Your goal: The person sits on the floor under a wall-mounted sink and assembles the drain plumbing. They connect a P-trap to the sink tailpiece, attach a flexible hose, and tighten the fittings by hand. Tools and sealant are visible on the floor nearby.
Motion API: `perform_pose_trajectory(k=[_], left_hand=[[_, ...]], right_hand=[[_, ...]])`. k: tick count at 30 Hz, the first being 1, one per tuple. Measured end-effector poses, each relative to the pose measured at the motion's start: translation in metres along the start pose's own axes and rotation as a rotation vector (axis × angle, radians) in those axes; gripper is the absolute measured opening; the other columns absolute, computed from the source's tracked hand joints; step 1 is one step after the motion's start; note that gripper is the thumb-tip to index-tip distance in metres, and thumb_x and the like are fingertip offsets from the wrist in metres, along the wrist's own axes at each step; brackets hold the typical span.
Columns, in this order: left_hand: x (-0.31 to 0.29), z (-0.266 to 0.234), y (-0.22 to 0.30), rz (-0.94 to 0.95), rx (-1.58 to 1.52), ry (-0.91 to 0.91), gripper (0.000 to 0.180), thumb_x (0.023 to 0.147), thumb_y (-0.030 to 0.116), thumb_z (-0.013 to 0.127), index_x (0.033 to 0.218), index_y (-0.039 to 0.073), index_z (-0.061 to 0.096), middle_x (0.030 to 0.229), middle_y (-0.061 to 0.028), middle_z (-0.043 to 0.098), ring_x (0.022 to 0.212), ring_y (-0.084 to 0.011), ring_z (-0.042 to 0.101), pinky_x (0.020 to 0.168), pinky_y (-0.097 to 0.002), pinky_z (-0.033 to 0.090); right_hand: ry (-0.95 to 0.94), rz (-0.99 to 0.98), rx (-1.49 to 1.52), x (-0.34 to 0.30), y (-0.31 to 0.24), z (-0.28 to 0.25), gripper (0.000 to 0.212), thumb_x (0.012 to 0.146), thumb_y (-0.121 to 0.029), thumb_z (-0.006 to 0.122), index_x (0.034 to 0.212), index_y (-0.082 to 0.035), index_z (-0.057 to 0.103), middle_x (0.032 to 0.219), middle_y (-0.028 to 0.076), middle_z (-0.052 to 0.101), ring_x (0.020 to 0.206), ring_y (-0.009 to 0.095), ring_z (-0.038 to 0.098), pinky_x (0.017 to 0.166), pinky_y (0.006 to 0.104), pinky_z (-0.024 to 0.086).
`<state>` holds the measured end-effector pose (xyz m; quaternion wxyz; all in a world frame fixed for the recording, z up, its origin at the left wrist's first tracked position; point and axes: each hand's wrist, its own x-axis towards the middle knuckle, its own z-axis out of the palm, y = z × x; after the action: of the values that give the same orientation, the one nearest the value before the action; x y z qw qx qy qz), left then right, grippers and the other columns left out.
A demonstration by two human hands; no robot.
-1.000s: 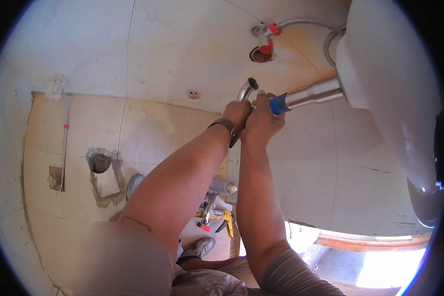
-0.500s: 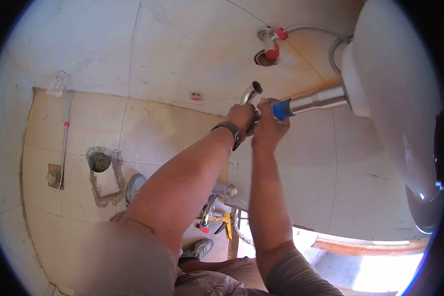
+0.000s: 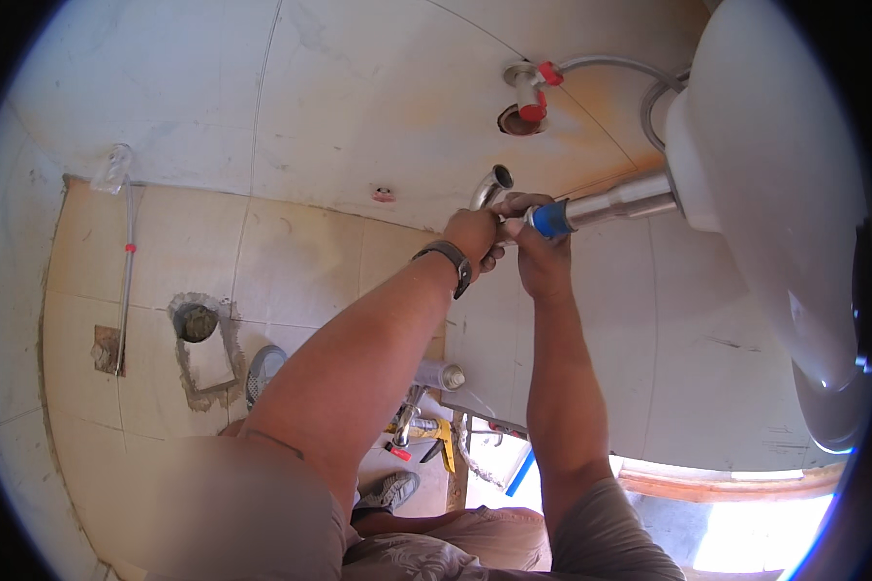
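Right of centre in the upper frame, both hands meet under the white basin [image 3: 775, 194]. The left hand [image 3: 477, 235] has its grip closed around the curved chrome pipe [image 3: 490, 184]. The right hand [image 3: 543, 254] is wrapped tight on the straight chrome drain tube [image 3: 622, 201] at its blue collar [image 3: 552, 220]. Above them, a red-handled valve [image 3: 533, 97] sticks out of the wall; tools [image 3: 426, 436] lie on the floor at lower centre.

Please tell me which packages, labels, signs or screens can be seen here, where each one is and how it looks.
Clear plastic wrapper or bottle: far left, where wall meets floor; crumpled, see-through.
Tube or cartridge: on the floor under the left forearm; grey cylinder, pale cap.
No signs or screens; any labels are too small to tell.
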<state>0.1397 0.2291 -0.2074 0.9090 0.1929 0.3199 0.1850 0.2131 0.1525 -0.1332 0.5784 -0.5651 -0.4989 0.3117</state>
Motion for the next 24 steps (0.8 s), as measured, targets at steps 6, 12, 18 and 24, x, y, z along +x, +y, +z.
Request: perform_pose_trajectory(k=[6,12,18,24], left_hand=[[0.019,-0.020,-0.009,0.776,1.423,0.000,0.018,0.101,0.022,0.053,0.092,0.009,0.062,0.071,-0.0010,0.054,0.060,-0.0161,0.054,0.050,-0.0321,0.039],[0.006,-0.003,-0.005,0.025,-0.009,-0.024,0.017,0.101,0.022,0.053,0.090,0.011,0.060,0.071,0.0002,0.053,0.059,-0.0150,0.052,0.052,-0.0319,0.038],[-0.009,0.002,0.005,-0.020,0.015,-0.005,0.014,0.101,0.021,0.050,0.097,0.011,0.059,0.074,-0.0003,0.053,0.061,-0.0145,0.050,0.050,-0.0304,0.035],[0.003,0.002,-0.003,-0.010,-0.051,0.012,0.014,0.101,0.020,0.050,0.098,0.011,0.060,0.073,-0.0014,0.054,0.060,-0.0156,0.052,0.050,-0.0316,0.037]], right_hand=[[0.768,-0.030,-0.151,-0.001,0.026,0.058,0.026,0.086,-0.012,0.078,0.106,0.000,0.065,0.093,0.005,0.068,0.082,0.014,0.064,0.080,0.0327,0.052],[0.471,0.074,-0.223,-0.016,0.002,0.039,0.046,0.091,-0.022,0.079,0.124,0.005,0.061,0.095,0.005,0.065,0.088,0.015,0.063,0.077,0.0310,0.051],[-0.027,0.106,-0.023,0.001,-0.005,-0.008,0.037,0.084,-0.011,0.081,0.116,0.000,0.067,0.105,0.009,0.067,0.101,0.017,0.064,0.082,0.0324,0.054],[0.417,0.037,-0.092,-0.005,0.008,0.032,0.027,0.087,-0.017,0.081,0.103,-0.001,0.068,0.092,0.005,0.065,0.086,0.016,0.062,0.075,0.0336,0.050]])
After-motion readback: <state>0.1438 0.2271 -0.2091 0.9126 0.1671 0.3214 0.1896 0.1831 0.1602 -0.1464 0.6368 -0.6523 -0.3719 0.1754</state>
